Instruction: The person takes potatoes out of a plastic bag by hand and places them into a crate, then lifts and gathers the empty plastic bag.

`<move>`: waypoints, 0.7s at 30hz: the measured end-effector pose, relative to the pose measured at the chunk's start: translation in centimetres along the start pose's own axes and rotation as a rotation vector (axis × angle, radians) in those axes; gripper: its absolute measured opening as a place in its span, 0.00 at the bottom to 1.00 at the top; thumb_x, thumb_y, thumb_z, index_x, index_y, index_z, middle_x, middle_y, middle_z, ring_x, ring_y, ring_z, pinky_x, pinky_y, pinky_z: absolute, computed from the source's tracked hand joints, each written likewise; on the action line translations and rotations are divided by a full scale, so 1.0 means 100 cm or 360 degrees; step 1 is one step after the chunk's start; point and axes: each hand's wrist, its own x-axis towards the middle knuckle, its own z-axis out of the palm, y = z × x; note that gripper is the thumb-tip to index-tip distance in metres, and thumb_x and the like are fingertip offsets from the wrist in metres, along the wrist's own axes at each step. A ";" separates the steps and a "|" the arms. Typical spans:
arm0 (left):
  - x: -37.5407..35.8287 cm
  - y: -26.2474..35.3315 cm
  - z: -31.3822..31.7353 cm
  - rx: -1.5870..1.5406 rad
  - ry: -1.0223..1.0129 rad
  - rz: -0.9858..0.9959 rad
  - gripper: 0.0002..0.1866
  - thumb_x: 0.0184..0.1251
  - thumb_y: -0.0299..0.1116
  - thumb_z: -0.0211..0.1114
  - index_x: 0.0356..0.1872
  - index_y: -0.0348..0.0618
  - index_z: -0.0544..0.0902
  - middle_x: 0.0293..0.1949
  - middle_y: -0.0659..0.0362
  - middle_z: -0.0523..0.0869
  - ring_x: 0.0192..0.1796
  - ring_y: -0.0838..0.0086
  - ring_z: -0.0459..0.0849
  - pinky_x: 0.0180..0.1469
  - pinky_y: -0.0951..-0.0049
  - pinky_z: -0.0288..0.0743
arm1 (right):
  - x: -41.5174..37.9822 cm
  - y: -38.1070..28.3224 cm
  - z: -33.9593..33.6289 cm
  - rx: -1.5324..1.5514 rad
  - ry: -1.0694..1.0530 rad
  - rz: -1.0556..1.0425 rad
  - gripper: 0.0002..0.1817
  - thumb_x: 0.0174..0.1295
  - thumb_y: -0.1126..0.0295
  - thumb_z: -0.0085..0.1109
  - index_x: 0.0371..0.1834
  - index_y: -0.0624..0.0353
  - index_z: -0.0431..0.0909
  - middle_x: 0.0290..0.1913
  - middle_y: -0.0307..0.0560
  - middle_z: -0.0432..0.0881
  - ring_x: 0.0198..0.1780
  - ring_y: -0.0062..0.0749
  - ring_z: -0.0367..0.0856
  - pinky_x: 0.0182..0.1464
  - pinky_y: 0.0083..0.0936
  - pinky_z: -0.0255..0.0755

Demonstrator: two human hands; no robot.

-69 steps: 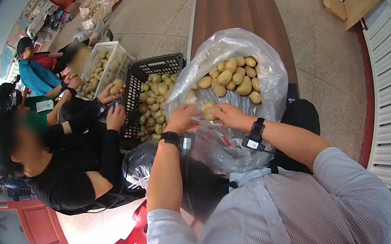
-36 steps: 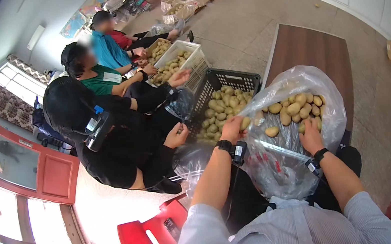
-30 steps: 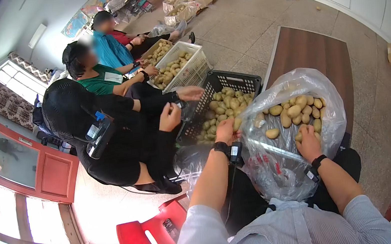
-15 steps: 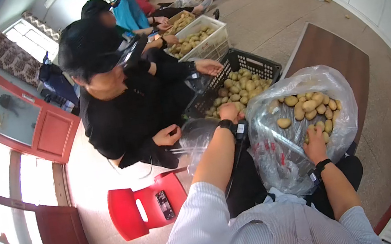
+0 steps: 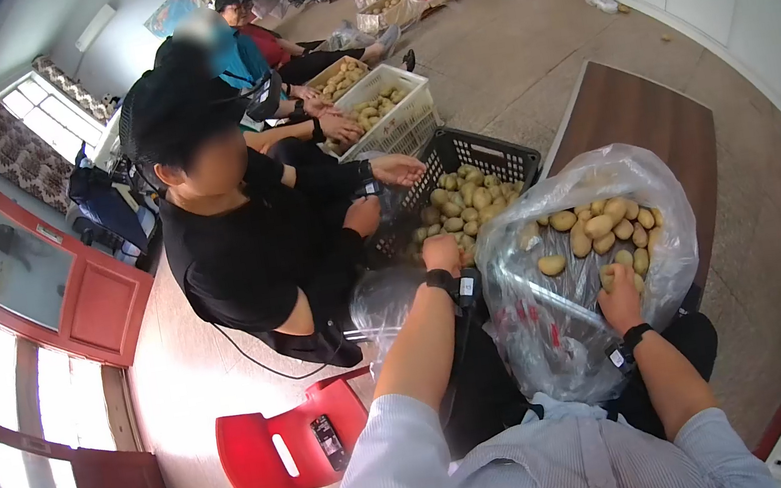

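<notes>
My left hand (image 5: pixel 443 254) is at the near edge of a black perforated crate (image 5: pixel 511 157) filled with potatoes (image 5: pixel 467 200). Its fingers curl inward, away from view, and what they hold is hidden. My right hand (image 5: pixel 621 298) is inside a large clear plastic bag (image 5: pixel 553 351) spread open in front of me. The fingers of that hand close on a potato (image 5: pixel 610 278) at the right side of the bag. Several more potatoes (image 5: pixel 600 225) lie around it in the bag, and a single potato (image 5: pixel 551 265) sits apart to the left.
A person in black (image 5: pixel 241 256) sits left of the crate, one hand (image 5: pixel 398 170) over it. Further back, other people sit beside a white crate (image 5: pixel 410 105) of potatoes. A red chair (image 5: pixel 285 452) holding a phone (image 5: pixel 328 442) stands left; a brown board (image 5: pixel 645 120) lies right.
The view has shifted slightly. The seated person's nearer hand has moved up toward the crate. My left hand stays by the crate's edge, and my right hand remains at the potatoes in the bag.
</notes>
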 end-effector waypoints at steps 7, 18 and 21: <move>-0.016 0.103 -0.052 -0.2076 0.0006 -0.0941 0.17 0.64 0.37 0.60 0.50 0.39 0.77 0.38 0.57 0.80 0.32 0.70 0.81 0.26 0.70 0.77 | 0.006 0.023 0.019 0.0357 0.0069 -0.0065 0.22 0.49 0.78 0.58 0.50 0.60 0.68 0.45 0.59 0.74 0.49 0.57 0.74 0.51 0.41 0.69; -0.031 0.172 -0.032 -0.1093 -0.0503 0.0126 0.30 0.51 0.43 0.73 0.54 0.39 0.77 0.47 0.48 0.83 0.48 0.62 0.83 0.48 0.66 0.78 | 0.014 -0.050 -0.012 0.1986 -0.0691 0.1042 0.16 0.66 0.71 0.52 0.56 0.56 0.65 0.39 0.45 0.78 0.30 0.27 0.79 0.28 0.19 0.72; -0.041 0.188 -0.039 -0.1116 -0.0716 0.0261 0.30 0.51 0.44 0.73 0.55 0.42 0.77 0.49 0.48 0.83 0.53 0.61 0.81 0.57 0.66 0.74 | 0.019 -0.062 -0.021 0.1973 -0.0895 0.0961 0.15 0.70 0.59 0.51 0.51 0.58 0.70 0.37 0.42 0.79 0.29 0.25 0.78 0.30 0.19 0.71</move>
